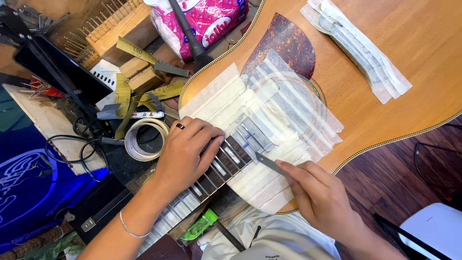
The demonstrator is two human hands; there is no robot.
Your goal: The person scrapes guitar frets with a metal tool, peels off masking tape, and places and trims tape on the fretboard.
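An acoustic guitar [399,58] lies across the bench, its top around the soundhole covered with many strips of pale masking tape [284,110]. The dark fingerboard [226,161] also has tape strips between its frets. My left hand [185,151], wearing a dark ring and a thin wrist chain, rests flat on the fingerboard and presses it down. My right hand [315,190] pinches a small thin metal blade-like tool [269,163], whose tip touches the taped end of the fingerboard. A reddish-brown pickguard [286,45] shows beside the soundhole.
A roll of masking tape [144,139] lies left of my left hand. Wooden blocks, a yellow measuring strip [139,53], a pink-and-white packet [207,19], black cables and a black stand crowd the bench. Used tape strips [358,45] lie on the guitar's lower bout. A white object [433,231] sits bottom right.
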